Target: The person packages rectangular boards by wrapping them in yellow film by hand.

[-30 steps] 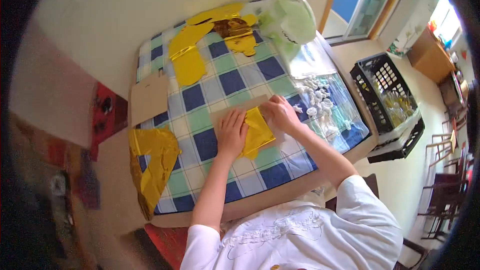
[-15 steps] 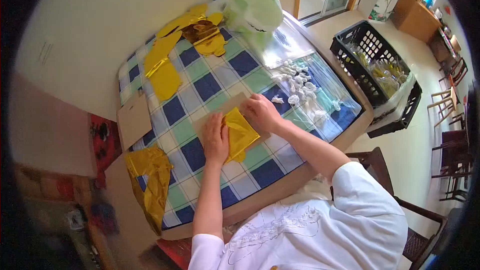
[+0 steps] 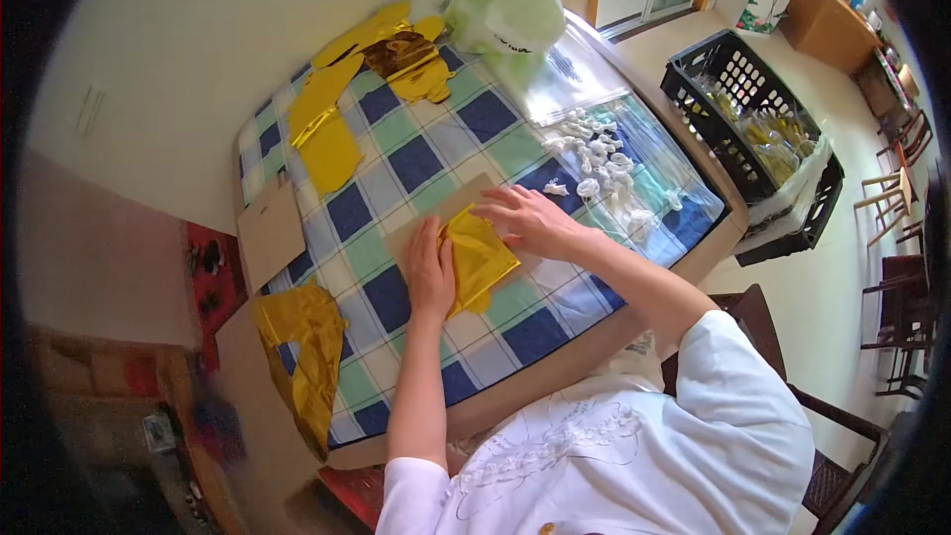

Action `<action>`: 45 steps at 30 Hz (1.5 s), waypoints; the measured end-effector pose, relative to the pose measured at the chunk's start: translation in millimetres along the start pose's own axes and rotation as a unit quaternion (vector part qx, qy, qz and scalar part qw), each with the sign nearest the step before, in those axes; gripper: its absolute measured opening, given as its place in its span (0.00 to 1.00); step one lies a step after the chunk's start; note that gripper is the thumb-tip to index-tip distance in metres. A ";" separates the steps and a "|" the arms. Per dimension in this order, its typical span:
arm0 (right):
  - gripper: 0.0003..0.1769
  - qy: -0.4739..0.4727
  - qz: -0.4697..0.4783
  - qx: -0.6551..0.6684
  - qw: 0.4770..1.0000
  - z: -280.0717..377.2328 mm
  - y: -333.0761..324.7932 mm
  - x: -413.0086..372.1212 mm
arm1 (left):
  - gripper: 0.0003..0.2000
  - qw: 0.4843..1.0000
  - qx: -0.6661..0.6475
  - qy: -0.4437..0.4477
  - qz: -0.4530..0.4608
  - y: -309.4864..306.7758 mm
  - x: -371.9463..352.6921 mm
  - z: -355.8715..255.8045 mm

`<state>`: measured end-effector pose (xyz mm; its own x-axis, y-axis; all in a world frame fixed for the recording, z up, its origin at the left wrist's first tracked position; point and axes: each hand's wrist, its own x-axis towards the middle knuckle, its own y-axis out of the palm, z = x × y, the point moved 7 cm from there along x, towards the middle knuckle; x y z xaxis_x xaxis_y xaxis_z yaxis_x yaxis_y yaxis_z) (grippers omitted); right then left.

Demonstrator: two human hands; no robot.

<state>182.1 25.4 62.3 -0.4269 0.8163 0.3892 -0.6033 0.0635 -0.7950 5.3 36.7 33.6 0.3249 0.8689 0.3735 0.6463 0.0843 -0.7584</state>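
One checked cloth [image 3: 417,160] | floor [image 3: 827,312]: black crate [image 3: 711,137] | at gold foil [image 3: 479,250]: left hand [image 3: 430,277] flat, fingers together; right hand [image 3: 540,223], fingers apart

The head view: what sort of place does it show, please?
Probably a room in a home, used for handwork: shiny gold sheets lie on a checked cloth, and dark chairs stand nearby.

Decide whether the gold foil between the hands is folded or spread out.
Folded: the gold foil shows straight edges, a rounded part jutting out beneath.

Head view, forward (and downward)
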 end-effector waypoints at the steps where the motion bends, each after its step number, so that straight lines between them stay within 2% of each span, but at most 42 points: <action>1: 0.24 -0.042 -0.004 -0.002 0.999 5.3 0.0 0.4 | 0.20 1.000 -0.006 -0.005 0.000 -1.8 0.2 0.2; 3: 0.23 -0.128 -0.013 -0.010 0.992 13.6 -0.8 3.3 | 0.20 0.996 -0.074 -0.053 0.013 0.2 -0.4 10.2; 4: 0.20 -0.128 -0.031 0.028 0.991 10.8 -1.0 6.3 | 0.21 0.991 -0.109 -0.077 0.019 2.2 -0.6 16.3; 6: 0.14 -0.129 -0.065 0.104 0.984 5.8 0.1 15.2 | 0.24 0.957 -0.268 -0.110 0.014 -1.7 2.6 35.6; 8: 0.12 -0.030 -0.033 0.175 0.984 -10.5 8.0 32.4 | 0.27 0.887 -0.438 -0.147 -0.008 -4.7 -1.0 47.7; 10: 0.12 0.081 -0.009 0.241 0.967 -26.0 19.2 50.7 | 0.30 0.772 -0.608 -0.182 -0.046 -19.9 -3.3 39.9; 11: 0.12 0.141 0.000 0.272 0.952 -34.9 28.3 59.4 | 0.31 0.754 -0.620 -0.198 -0.087 -14.5 -3.9 58.5; 12: 0.12 0.200 0.008 0.301 0.932 -44.1 36.1 64.6 | 0.29 0.795 -0.564 -0.206 -0.081 -18.2 -1.3 56.1; 14: 0.12 0.217 0.018 0.265 0.939 -51.3 41.8 73.9 | 0.29 0.866 -0.443 -0.222 -0.071 -23.4 1.7 48.8; 15: 0.13 0.233 0.032 0.231 0.944 -51.8 41.9 77.2 | 0.35 0.875 -0.380 -0.293 -0.071 -19.8 -0.4 51.8; 16: 0.13 0.248 0.045 0.196 0.948 -52.9 41.7 79.2 | 0.36 0.916 -0.294 -0.261 -0.076 -22.7 1.5 45.1; 18: 0.15 0.216 -0.022 0.178 0.960 -52.4 40.3 74.8 | 0.37 0.971 -0.116 -0.193 -0.082 -25.3 2.8 30.8; 22: 0.18 0.216 -0.105 0.137 0.961 -46.0 21.9 48.4 | 0.32 0.988 0.121 -0.058 -0.073 -13.6 -0.2 14.2; 25: 0.14 0.234 -0.059 0.126 0.962 -39.5 14.7 22.4 | 0.28 0.985 0.172 -0.026 -0.003 -1.3 0.8 12.9; 26: 0.13 0.238 -0.042 0.129 0.962 -36.5 16.1 15.9 | 0.26 0.986 0.161 -0.029 0.001 0.1 0.6 14.1; 27: 0.11 0.213 -0.071 0.124 0.967 -30.8 14.3 11.8 | 0.24 0.988 0.151 -0.032 0.005 1.4 0.9 15.1; 31: 0.10 0.164 -0.060 0.150 0.973 -23.4 17.6 6.8 | 0.21 0.991 0.128 -0.029 0.000 3.3 0.1 16.4; 33: 0.10 0.131 -0.058 0.169 0.975 -19.8 18.1 9.0 | 0.21 0.992 0.120 -0.027 -0.003 4.1 -0.3 17.7; 36: 0.11 0.138 -0.022 0.127 0.982 -21.5 23.4 10.6 | 0.21 0.994 0.106 -0.041 0.002 3.0 -0.8 17.3; 39: 0.12 0.119 -0.077 0.060 0.988 -16.1 12.5 15.7 | 0.21 0.993 0.109 -0.047 0.003 3.4 -0.3 17.2; 42: 0.12 0.060 -0.027 0.036 0.997 -8.7 14.9 19.0 | 0.22 0.993 0.106 -0.047 -0.001 3.9 -0.3 18.3; 45: 0.11 0.058 -0.058 0.022 0.996 -4.9 11.4 22.2 | 0.22 0.993 0.108 -0.047 0.002 2.7 1.3 17.1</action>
<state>169.0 47.0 59.6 -0.2740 0.8655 0.4194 -0.6737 0.1385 -0.7259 -4.3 46.4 22.9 0.2541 0.9104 0.3264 0.4783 0.1750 -0.8606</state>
